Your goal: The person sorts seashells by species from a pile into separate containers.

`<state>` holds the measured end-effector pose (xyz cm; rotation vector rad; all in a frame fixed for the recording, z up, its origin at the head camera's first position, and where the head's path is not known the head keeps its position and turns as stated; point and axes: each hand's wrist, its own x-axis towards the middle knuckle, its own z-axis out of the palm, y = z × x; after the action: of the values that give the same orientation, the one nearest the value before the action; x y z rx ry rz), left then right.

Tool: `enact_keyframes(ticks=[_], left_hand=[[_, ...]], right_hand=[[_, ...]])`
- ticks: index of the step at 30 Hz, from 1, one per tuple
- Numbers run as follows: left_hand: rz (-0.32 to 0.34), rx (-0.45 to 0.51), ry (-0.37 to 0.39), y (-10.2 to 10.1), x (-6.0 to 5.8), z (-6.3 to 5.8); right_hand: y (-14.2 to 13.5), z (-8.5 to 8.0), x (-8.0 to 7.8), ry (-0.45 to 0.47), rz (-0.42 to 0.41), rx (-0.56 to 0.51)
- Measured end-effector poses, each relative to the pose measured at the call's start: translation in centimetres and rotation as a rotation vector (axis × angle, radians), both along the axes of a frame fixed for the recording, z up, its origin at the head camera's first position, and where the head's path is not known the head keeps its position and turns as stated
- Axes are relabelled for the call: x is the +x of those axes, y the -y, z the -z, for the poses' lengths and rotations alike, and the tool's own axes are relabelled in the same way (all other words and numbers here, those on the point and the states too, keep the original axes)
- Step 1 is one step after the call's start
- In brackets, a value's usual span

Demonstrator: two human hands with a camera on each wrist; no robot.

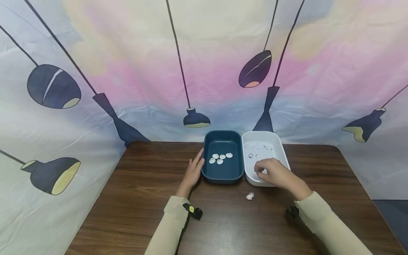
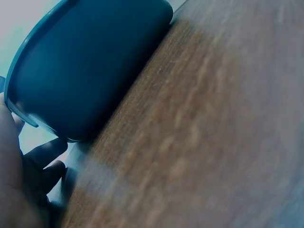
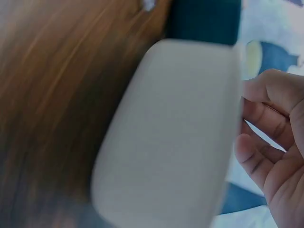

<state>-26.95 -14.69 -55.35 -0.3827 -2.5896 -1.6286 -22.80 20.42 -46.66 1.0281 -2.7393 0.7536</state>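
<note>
My left hand (image 1: 193, 172) lies along the left side of a dark teal tray (image 1: 223, 180), fingers extended. Its fingertips touch the tray's outer side in the left wrist view. Several small white oval pieces (image 1: 222, 156) lie in the teal tray. Bent over the near part of a white tray (image 1: 250, 180) is my right hand (image 1: 274, 172), thumb and forefinger curled toward each other. The tray's wall (image 3: 166, 133) hides the fingertips in the right wrist view, so I cannot tell whether they pinch something. Small round pieces (image 1: 250, 155) sit farther back in the white tray.
A small crumpled white piece (image 1: 249, 196) lies on the brown wooden table (image 1: 229, 226), just in front of the white tray. The two trays stand side by side near the table's back edge. Behind them hangs a cloth backdrop (image 1: 153, 71) printed with lamps.
</note>
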Motion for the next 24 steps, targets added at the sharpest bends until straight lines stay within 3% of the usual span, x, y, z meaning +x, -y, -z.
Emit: enact_keyframes(ticks=[6,15,24], left_hand=[[-0.007,0.001,0.015,0.1,0.1,-0.1],[0.0,0.002,0.01,0.0,0.1,-0.1],[-0.002,0.008,-0.004,0.0,0.0,0.1]], right_hand=[[-1.3,1.4,-2.1,0.063,0.068,0.01],[-2.0,2.7,-3.5,0.179,0.185,0.082],[-2.0,3.6,-4.2,0.158,0.235,0.111]])
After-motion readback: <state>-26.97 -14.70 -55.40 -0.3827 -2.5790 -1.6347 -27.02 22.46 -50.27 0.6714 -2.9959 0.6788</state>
